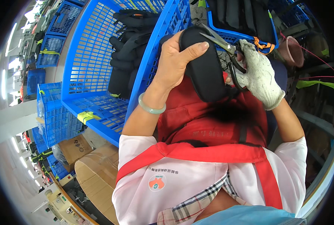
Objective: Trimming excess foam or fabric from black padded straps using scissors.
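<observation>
My left hand (171, 62) is closed around a long, rounded black padded piece (208, 77), its thumb pressed on the upper face. The piece hangs over the red apron (197, 123) on my lap. My right hand (263, 78), in a white knitted glove, grips a pair of scissors (221, 42) by its black handles. The blades are parted and point up and left across the top right side of the padded piece. Whether they touch its edge I cannot tell.
A large blue plastic crate (83, 56) at my left holds several black padded pieces (127, 56). Another blue crate (245, 36) at the far right holds more. A pink basket (295, 52) stands beyond my right hand; a cardboard box (95, 176) sits at lower left.
</observation>
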`<move>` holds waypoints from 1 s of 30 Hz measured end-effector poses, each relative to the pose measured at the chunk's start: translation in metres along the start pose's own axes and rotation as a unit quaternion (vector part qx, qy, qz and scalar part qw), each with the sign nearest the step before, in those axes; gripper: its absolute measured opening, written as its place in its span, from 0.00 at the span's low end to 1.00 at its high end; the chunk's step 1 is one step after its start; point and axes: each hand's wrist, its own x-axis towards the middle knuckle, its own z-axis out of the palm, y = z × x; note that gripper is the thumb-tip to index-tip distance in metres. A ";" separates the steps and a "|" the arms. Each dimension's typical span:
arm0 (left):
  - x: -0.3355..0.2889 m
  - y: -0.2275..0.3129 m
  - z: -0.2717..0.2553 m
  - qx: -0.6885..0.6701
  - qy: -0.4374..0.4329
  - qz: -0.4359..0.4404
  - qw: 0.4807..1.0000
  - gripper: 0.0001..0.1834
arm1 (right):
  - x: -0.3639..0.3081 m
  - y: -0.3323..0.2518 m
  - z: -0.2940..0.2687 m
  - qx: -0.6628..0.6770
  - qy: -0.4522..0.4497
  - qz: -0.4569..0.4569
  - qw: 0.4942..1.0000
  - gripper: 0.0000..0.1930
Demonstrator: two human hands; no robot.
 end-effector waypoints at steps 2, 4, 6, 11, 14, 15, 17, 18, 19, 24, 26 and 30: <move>0.001 0.000 0.002 0.005 -0.003 0.005 1.000 0.13 | 0.004 -0.002 -0.001 -0.105 0.033 -0.063 0.992 0.46; 0.000 0.000 0.001 0.008 -0.007 0.008 1.000 0.13 | 0.002 -0.003 -0.003 -0.104 0.028 -0.057 0.993 0.45; 0.000 -0.001 -0.001 0.013 -0.008 0.006 1.000 0.13 | 0.002 -0.006 -0.006 -0.104 0.024 -0.050 0.993 0.45; -0.002 0.000 -0.004 0.005 -0.008 -0.008 1.000 0.13 | 0.002 -0.010 -0.016 -0.009 -0.065 0.017 0.998 0.43; -0.002 0.001 -0.005 -0.007 -0.027 -0.022 0.999 0.13 | 0.000 -0.009 -0.019 -0.037 -0.052 -0.009 0.998 0.42; -0.002 0.002 -0.004 -0.003 -0.033 -0.020 0.999 0.13 | 0.000 -0.009 -0.019 -0.039 -0.053 -0.010 0.998 0.42; -0.001 0.002 -0.003 -0.001 -0.038 -0.016 0.999 0.13 | -0.001 -0.008 -0.019 -0.049 -0.025 -0.045 0.997 0.43; -0.001 0.001 -0.002 -0.002 -0.036 -0.016 0.999 0.14 | -0.002 -0.006 -0.018 -0.052 -0.026 -0.046 0.997 0.43; -0.001 0.001 -0.001 -0.004 -0.034 -0.016 0.999 0.14 | -0.002 -0.002 -0.016 -0.047 -0.016 -0.058 0.997 0.44; -0.003 0.002 -0.001 0.003 -0.033 -0.012 0.999 0.15 | -0.002 -0.004 -0.016 -0.102 -0.020 -0.031 0.994 0.46; -0.003 0.002 0.000 0.005 -0.035 -0.011 0.999 0.15 | -0.002 -0.002 -0.014 -0.104 0.029 -0.046 0.993 0.45; -0.005 0.003 0.002 0.010 -0.041 -0.019 0.999 0.15 | -0.001 -0.008 -0.015 -0.191 0.084 -0.119 0.971 0.42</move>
